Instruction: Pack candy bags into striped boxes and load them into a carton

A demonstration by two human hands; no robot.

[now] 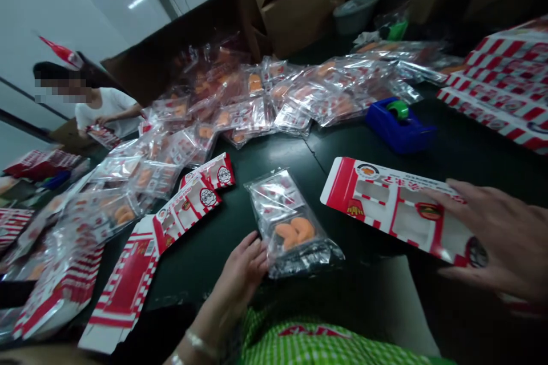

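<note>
In the head view my left hand (pixel 248 265) is at the left edge of a clear plastic packet (pixel 274 199), its fingers curled against that edge. Two curved orange pieces (pixel 295 232) and a printed card show through the film. On the right, my right hand (pixel 500 234) grips a red and white carton (pixel 377 197) with cut-out windows, fingers over the top face and thumb below the near edge. The carton looks flattened and tilts over the table. The far end of it is hidden behind my hand.
Heaped clear packets (pixel 317 91) run along the dark table (pixel 252 154). A blue tape dispenser (pixel 398 125) stands right of centre. Striped cartons (pixel 500 85) are stacked at far right; more cartons (pixel 184 211) lie left. A co-worker (pixel 107 105) handles a carton at back left.
</note>
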